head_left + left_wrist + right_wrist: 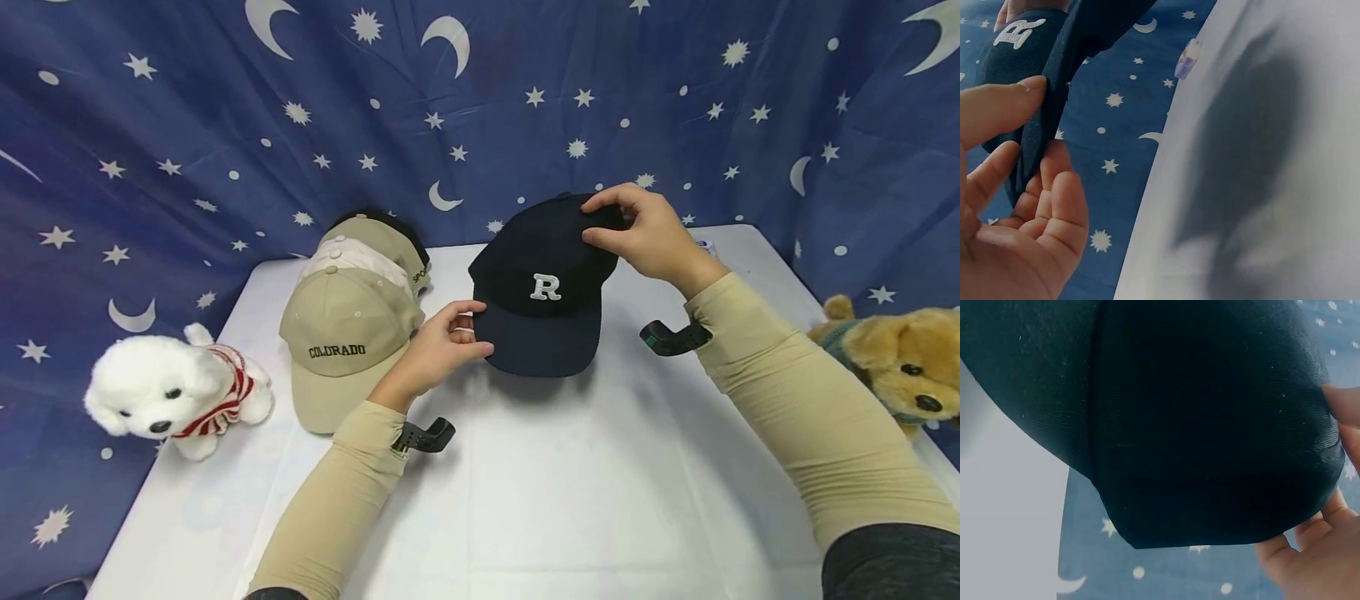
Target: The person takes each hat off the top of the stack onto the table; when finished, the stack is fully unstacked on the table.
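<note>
A dark navy baseball cap (536, 333) with a white letter R on its front is held up over the far part of the table, brim toward me. My left hand (442, 346) pinches the brim's left edge between thumb and fingers, seen close in the left wrist view. At the crown's upper right, my right hand (648, 233) grips the fabric between thumb and fingers; the right wrist view shows the cap's dark side (1210, 425) filling most of it. Left of the cap, a beige cap (341, 321) lettered COLORADO lies at the front of an overlapping row of caps.
Behind the beige cap sit a whitish cap (360, 257), another tan one (386, 239) and a black one. A white plush dog (161, 387) stands at the table's left, a brown plush dog (900, 358) at the right. A starry blue curtain (480, 108) backs the white table (570, 500).
</note>
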`<action>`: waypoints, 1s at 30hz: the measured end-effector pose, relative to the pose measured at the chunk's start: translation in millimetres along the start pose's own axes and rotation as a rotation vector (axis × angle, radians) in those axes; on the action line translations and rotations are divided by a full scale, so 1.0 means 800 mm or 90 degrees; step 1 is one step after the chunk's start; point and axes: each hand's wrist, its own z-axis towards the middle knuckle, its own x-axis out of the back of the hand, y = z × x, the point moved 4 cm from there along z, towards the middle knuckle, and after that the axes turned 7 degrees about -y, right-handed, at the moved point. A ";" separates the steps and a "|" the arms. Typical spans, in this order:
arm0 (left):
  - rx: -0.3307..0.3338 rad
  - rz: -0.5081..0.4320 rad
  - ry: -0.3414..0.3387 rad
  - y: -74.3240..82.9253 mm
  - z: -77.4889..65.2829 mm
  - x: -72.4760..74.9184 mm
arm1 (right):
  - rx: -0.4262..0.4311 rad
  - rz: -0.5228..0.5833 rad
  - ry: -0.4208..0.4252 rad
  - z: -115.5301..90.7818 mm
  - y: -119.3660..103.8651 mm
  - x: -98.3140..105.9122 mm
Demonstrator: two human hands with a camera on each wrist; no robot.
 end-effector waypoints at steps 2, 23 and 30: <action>0.002 0.006 0.000 0.000 0.012 -0.002 | -0.012 -0.006 0.004 0.002 0.007 0.007; 0.015 0.102 -0.055 -0.013 0.098 -0.035 | -0.123 -0.067 -0.026 0.008 0.068 0.049; -0.013 0.135 -0.045 -0.017 0.118 -0.043 | -0.156 -0.080 -0.034 0.015 0.085 0.056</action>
